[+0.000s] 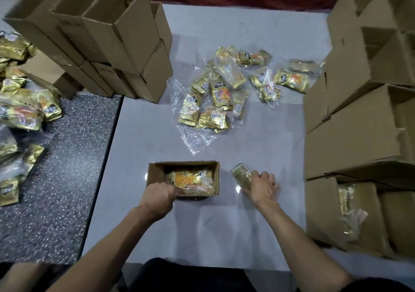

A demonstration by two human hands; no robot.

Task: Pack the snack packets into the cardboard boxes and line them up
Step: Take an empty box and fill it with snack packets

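Observation:
A small open cardboard box point(155, 172) stands on the white sheet in front of me, with a bagged gold and orange snack packet point(190, 178) inside it. My left hand point(158, 198) reaches over the box's near left wall, its fingers curled into the box at the packet. To the right of the box, my right hand point(261, 187) grips another bagged gold snack packet point(241, 175) that lies on the sheet. A loose pile of snack packets point(221, 94) in clear bags lies farther back in the middle.
Empty open boxes point(116, 38) are stacked at the back left. Larger open boxes point(350, 132) stand along the right, one point(323, 211) holding a packet. More gold packets point(22, 110) lie on the speckled floor at the left.

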